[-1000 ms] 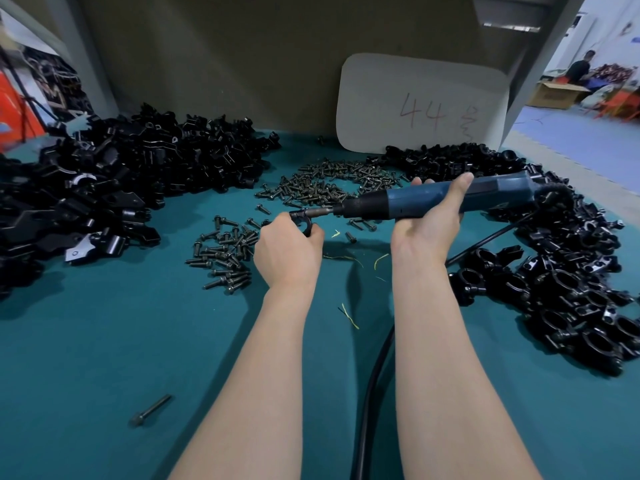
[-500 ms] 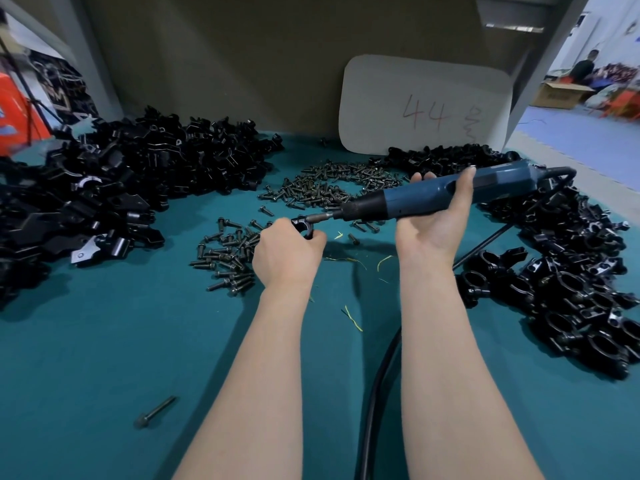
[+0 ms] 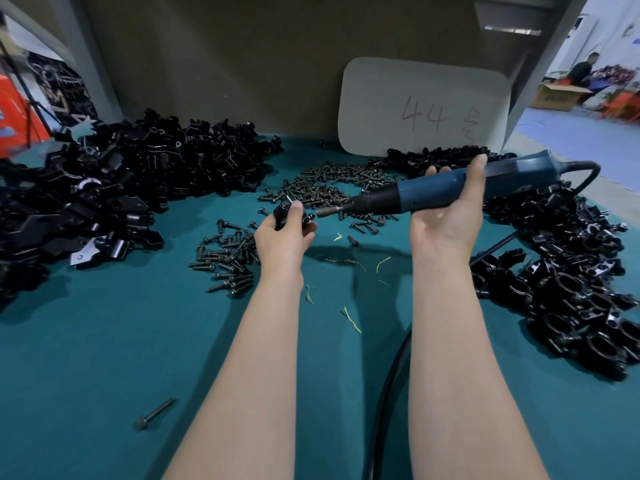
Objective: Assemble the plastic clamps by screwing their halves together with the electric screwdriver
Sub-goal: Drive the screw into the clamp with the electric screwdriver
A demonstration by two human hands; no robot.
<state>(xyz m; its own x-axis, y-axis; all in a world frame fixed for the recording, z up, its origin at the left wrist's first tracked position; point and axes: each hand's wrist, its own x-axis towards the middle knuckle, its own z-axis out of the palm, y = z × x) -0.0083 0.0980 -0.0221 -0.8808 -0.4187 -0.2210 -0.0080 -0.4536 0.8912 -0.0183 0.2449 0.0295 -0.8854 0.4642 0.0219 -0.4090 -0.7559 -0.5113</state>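
My left hand (image 3: 285,233) grips a small black plastic clamp (image 3: 282,211) above the green table, fingers curled round it. My right hand (image 3: 450,213) holds the blue electric screwdriver (image 3: 433,194) level, thumb over its body. The bit tip (image 3: 320,213) points left and stands a short gap to the right of the clamp, not touching it. A heap of loose black clamp halves (image 3: 114,188) lies at the left. Dark screws (image 3: 322,192) are scattered behind and below my left hand.
A pile of round black assembled clamps (image 3: 571,289) fills the right side. The screwdriver's black cable (image 3: 384,393) runs down between my forearms. One long bolt (image 3: 154,414) lies near the front left. A white card marked 44 (image 3: 422,109) leans on the back wall.
The screwdriver bit has come off the clamp and pulled back to the right. My left hand has turned and lifted the clamp slightly.
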